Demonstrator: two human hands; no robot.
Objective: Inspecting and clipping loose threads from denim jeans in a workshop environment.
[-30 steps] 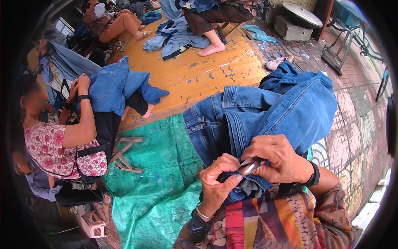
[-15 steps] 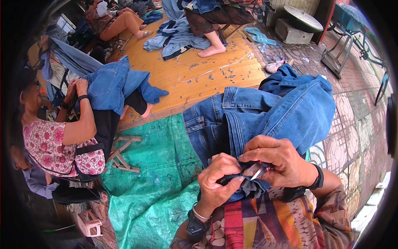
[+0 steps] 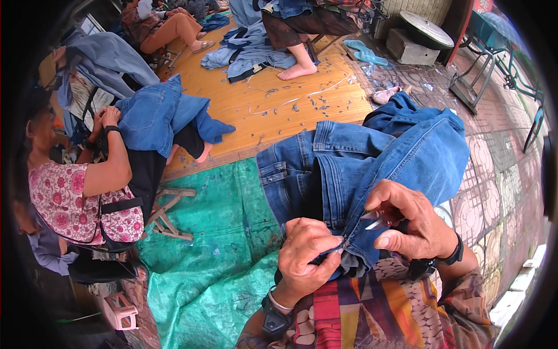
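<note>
Blue denim jeans lie across my lap and stretch away in front of me. My left hand is closed, pinching a seamed edge of the jeans between thumb and fingers. Just to its right, my right hand curls around small metal thread snips, whose pointed blades show between thumb and forefinger. The blades are above the denim, a short way from the left fingertips. The snips' handle is mostly hidden in the palm.
Green plastic sheeting covers the ground at left, with a wooden folding stool on it. A co-worker in a floral top handles denim there. More jeans lie on the orange mat. A pink plastic stool stands lower left.
My right hand has moved right, away from my left fingers, with the snips in it. The denim edge under my left thumb lies more exposed. At left, the co-worker's pale blue cloth has shifted.
</note>
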